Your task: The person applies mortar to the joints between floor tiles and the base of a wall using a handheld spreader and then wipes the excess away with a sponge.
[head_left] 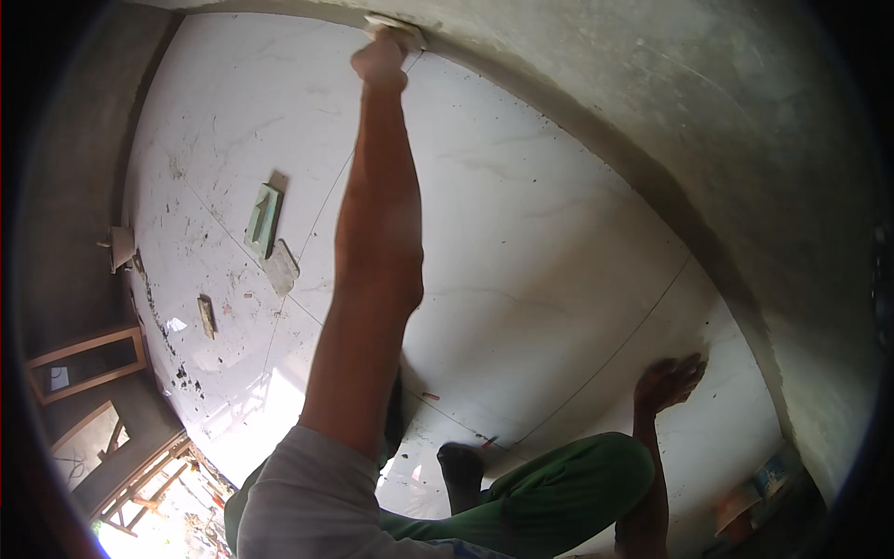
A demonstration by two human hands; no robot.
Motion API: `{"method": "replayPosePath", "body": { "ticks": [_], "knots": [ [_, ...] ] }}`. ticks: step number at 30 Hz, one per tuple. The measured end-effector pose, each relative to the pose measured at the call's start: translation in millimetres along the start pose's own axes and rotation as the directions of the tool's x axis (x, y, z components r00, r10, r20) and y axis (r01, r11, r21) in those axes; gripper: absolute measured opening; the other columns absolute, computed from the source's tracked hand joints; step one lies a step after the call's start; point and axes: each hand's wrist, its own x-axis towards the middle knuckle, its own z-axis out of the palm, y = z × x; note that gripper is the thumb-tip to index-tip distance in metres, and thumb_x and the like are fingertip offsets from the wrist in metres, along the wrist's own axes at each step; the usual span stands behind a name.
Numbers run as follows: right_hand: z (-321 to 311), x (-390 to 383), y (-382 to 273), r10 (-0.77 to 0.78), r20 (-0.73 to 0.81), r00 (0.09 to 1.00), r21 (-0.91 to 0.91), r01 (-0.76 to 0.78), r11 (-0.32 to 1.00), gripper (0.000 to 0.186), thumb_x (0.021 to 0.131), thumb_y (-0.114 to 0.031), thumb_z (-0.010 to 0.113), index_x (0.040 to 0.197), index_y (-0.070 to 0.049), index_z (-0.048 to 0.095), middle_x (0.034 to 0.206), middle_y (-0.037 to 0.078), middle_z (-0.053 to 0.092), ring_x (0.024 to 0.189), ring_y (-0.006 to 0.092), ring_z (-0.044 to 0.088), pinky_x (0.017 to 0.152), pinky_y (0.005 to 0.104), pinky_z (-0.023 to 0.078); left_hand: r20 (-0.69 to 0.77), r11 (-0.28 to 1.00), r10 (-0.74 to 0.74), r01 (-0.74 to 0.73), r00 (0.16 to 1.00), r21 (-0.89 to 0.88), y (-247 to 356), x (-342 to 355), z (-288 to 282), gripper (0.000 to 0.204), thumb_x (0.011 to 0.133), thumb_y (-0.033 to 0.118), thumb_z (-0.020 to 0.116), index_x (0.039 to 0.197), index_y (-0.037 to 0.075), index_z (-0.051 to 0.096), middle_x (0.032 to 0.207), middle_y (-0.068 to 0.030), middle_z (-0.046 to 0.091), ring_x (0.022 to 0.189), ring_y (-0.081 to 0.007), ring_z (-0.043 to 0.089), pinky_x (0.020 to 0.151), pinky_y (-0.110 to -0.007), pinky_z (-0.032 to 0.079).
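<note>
My left arm reaches far out to the base of the grey wall (pixel 670 84). At its end my left hand (pixel 377 61) is closed on a pale flat pad (pixel 402 32), which is held where the floor meets the wall; whether it is a sponge or a float I cannot tell. My right hand (pixel 669 382) is spread open at the white tiled floor (pixel 521 233), with nothing seen in it. Left of my outstretched arm lie a green plastering float (pixel 264 221) and a greyish flat piece (pixel 281 267).
A small brownish block (pixel 206 317) and dark crumbs lie on the left tiles. By the left wall stands a pale container (pixel 121 248). A wooden frame (pixel 88 363) is at lower left, beside a bright opening. More containers (pixel 740 503) sit at lower right. My green-trousered knee (pixel 615 466) is bent.
</note>
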Motion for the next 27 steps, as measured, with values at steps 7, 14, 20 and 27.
{"method": "replayPosePath", "body": {
  "ticks": [7, 14, 20, 27],
  "knots": [
    [14.0, 3.0, 17.7, -0.043, -0.018, 0.999, 0.043, 0.044, 0.998, 0.065, 0.111, -0.045, 0.037, 0.161, -0.004, 0.037, 0.166, 0.023, 0.034, 0.15, 0.043, 0.039, 0.112, 0.0618, 0.043, -0.001, 0.741, 0.507, -0.435, 0.862, 0.511, -140.2, -210.2, 57.4, 0.044, 0.104, 0.036, 0.063, 0.1, -0.007, 0.074, 0.088, -0.0224, 0.075, 0.082, -0.0386, 0.071, 0.081, -0.054, 0.054],
    [4.1, -3.1, -10.2, -0.081, -0.006, 0.997, -0.067, 0.081, 0.994, 0.061, 0.109, -0.032, 0.046, 0.16, -0.001, 0.036, 0.16, 0.026, 0.041, 0.144, 0.0443, 0.046, 0.104, 0.0616, 0.049, -0.038, 0.862, 0.489, -0.475, 0.872, 0.178, -31.3, -115.2, 14.9, 0.05, 0.1, 0.038, 0.061, 0.085, -0.009, 0.073, 0.075, -0.0207, 0.073, 0.072, -0.0281, 0.07, 0.071, -0.044, 0.056],
    [7.2, 2.2, 15.2, -0.006, 0.034, 0.999, -0.104, 0.01, 0.995, 0.062, 0.11, -0.036, 0.042, 0.162, -0.003, 0.035, 0.163, 0.024, 0.038, 0.146, 0.043, 0.045, 0.105, 0.0613, 0.049, -0.073, 0.873, 0.464, -0.442, 0.883, 0.207, -94.4, -193.8, 53.5, 0.05, 0.098, 0.039, 0.064, 0.08, -0.007, 0.069, 0.081, -0.0207, 0.073, 0.076, -0.0334, 0.065, 0.077, -0.047, 0.052],
    [8.4, -2.9, -3.3, -0.101, -0.01, 0.995, 0.002, 0.101, 0.995, 0.061, 0.109, -0.032, 0.046, 0.161, -0.002, 0.035, 0.163, 0.022, 0.04, 0.146, 0.0427, 0.045, 0.101, 0.0617, 0.05, 0.0, 0.901, 0.413, -0.408, 0.911, 0.148, -43.4, -101.3, 4.8, 0.046, 0.096, 0.037, 0.065, 0.072, -0.002, 0.068, 0.067, -0.0103, 0.068, 0.056, -0.0179, 0.051, 0.058, -0.038, 0.047]
  ]
}}
